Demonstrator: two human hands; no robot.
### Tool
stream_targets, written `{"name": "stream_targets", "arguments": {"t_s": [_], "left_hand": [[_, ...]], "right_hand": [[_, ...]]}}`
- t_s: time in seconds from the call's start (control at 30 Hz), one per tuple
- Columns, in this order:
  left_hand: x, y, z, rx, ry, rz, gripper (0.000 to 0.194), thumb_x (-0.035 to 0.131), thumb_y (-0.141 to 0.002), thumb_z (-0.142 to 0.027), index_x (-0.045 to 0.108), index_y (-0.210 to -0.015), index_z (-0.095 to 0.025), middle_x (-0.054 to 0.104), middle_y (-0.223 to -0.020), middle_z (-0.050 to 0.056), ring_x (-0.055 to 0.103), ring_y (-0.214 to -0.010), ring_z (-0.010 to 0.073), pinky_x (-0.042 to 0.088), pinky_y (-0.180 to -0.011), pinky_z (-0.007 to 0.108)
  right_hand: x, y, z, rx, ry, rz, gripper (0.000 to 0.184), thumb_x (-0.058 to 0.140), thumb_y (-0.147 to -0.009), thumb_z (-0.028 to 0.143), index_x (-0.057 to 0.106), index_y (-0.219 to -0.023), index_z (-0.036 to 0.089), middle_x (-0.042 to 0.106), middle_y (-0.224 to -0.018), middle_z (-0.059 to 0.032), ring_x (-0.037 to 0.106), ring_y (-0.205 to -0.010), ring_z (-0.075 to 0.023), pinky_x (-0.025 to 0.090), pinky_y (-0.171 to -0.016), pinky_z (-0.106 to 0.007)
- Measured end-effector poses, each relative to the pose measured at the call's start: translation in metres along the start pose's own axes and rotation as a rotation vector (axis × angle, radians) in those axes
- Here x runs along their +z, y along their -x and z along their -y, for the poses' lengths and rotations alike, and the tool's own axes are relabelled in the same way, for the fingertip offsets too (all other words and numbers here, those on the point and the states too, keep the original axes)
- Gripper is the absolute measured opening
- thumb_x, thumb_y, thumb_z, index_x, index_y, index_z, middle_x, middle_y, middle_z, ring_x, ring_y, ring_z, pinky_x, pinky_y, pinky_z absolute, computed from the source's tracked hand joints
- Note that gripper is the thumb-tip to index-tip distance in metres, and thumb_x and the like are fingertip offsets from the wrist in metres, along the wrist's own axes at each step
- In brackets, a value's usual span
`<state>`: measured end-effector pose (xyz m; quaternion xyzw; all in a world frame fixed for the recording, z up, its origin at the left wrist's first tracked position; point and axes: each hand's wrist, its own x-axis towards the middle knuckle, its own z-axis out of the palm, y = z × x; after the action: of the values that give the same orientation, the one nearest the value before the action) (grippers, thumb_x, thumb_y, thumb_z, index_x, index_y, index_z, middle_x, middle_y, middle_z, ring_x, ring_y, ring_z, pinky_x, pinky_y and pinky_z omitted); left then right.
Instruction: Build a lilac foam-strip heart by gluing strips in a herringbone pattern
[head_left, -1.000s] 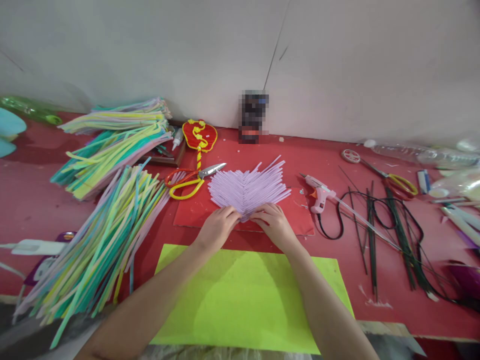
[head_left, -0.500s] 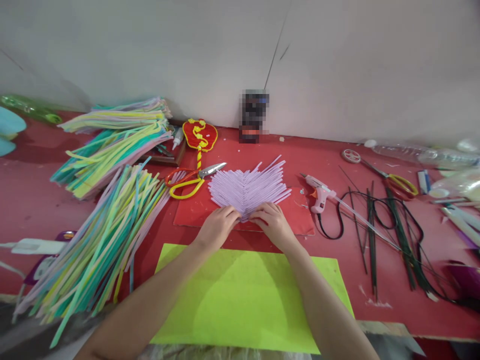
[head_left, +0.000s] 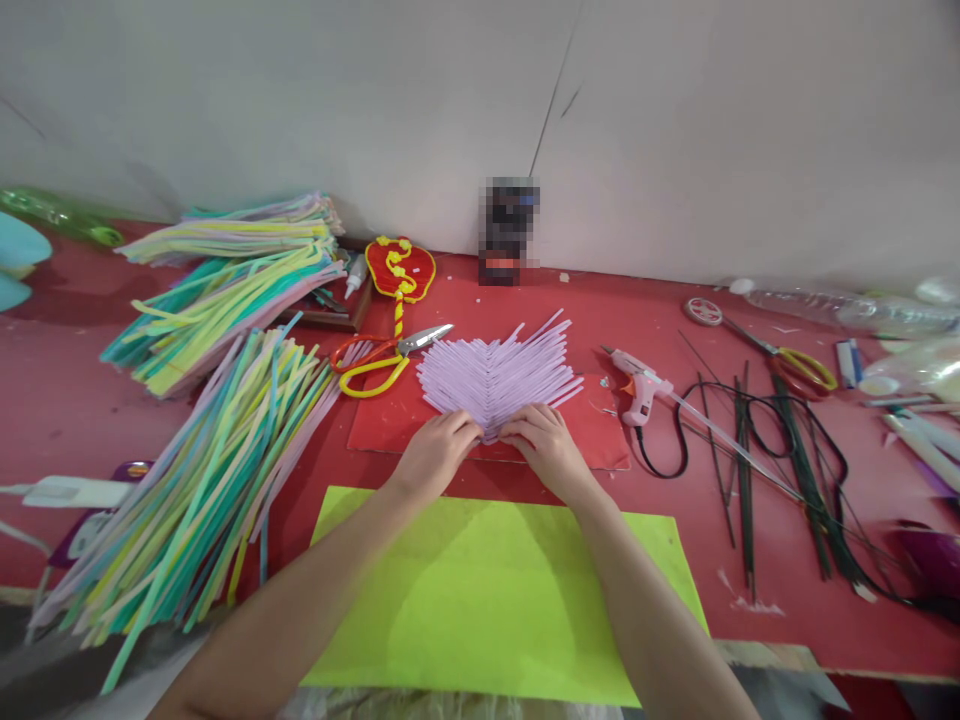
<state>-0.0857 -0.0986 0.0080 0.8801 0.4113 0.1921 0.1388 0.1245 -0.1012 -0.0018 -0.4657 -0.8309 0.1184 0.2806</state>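
Observation:
A fan of lilac paper strips (head_left: 496,375) shaped like a heart lies on a red sheet (head_left: 600,435) in the middle of the red table. My left hand (head_left: 437,452) presses on its lower left edge with fingers curled. My right hand (head_left: 547,445) does the same on its lower right edge. Both hands pinch the strips near the pointed bottom. A lime green sheet (head_left: 495,600) lies flat under my forearms.
Piles of pastel paper strips (head_left: 202,470) fill the left side. Orange and yellow scissors (head_left: 382,358) lie left of the fan. A pink glue gun (head_left: 637,385) with black cord, green wires (head_left: 780,450) and more scissors (head_left: 787,358) sit to the right. A red and yellow ornament (head_left: 400,270) is behind.

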Motion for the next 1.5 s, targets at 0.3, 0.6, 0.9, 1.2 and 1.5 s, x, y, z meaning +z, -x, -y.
{"name": "stream_targets", "arguments": {"t_s": [0.3,0.6,0.9,1.2,1.5], "left_hand": [[0.0003,0.0,0.0004,0.001,-0.009,-0.018,0.011,0.05,-0.091,-0.014,0.059,-0.095,-0.018,0.059,-0.093,0.003,0.056,-0.091,0.0171,0.046,-0.084,0.031],[0.0001,-0.0002,0.0004,0.012,0.003,-0.04,0.013,0.049,-0.09,-0.012,0.058,-0.098,-0.018,0.059,-0.094,0.004,0.056,-0.09,0.0176,0.048,-0.083,0.032],[-0.0008,-0.0014,0.0,-0.022,0.036,-0.061,0.014,0.048,-0.091,-0.011,0.058,-0.098,-0.018,0.059,-0.094,0.004,0.057,-0.089,0.0177,0.049,-0.082,0.033],[-0.0015,-0.0012,-0.0002,-0.058,0.038,-0.051,0.013,0.049,-0.09,-0.012,0.059,-0.097,-0.017,0.059,-0.094,0.005,0.057,-0.088,0.0179,0.049,-0.083,0.033],[-0.0053,-0.0001,0.0007,-0.081,-0.011,-0.025,0.027,0.042,-0.088,-0.003,0.059,-0.101,-0.018,0.059,-0.096,0.004,0.056,-0.089,0.0175,0.048,-0.082,0.032]], "right_hand": [[-0.0009,0.0015,-0.0019,0.001,-0.013,0.008,0.014,0.053,-0.09,0.021,0.067,-0.087,0.024,0.065,-0.089,-0.0039,0.053,-0.09,-0.0194,0.041,-0.084,-0.035],[-0.0034,0.0027,-0.0052,0.003,-0.021,0.021,0.016,0.051,-0.091,0.021,0.067,-0.088,0.024,0.065,-0.09,-0.0044,0.054,-0.09,-0.0194,0.042,-0.084,-0.035],[-0.0018,0.0028,-0.0063,0.016,-0.012,0.013,0.017,0.052,-0.09,0.023,0.069,-0.088,0.025,0.065,-0.089,-0.0048,0.056,-0.089,-0.0197,0.044,-0.083,-0.037],[-0.0022,0.003,-0.0053,0.023,0.02,-0.013,0.014,0.055,-0.089,0.024,0.07,-0.088,0.025,0.064,-0.089,-0.0047,0.056,-0.09,-0.0197,0.043,-0.085,-0.037],[-0.0009,0.0039,-0.0055,0.043,-0.004,-0.022,0.016,0.055,-0.09,0.027,0.07,-0.088,0.025,0.064,-0.09,-0.0051,0.055,-0.091,-0.0201,0.043,-0.085,-0.038]]}}
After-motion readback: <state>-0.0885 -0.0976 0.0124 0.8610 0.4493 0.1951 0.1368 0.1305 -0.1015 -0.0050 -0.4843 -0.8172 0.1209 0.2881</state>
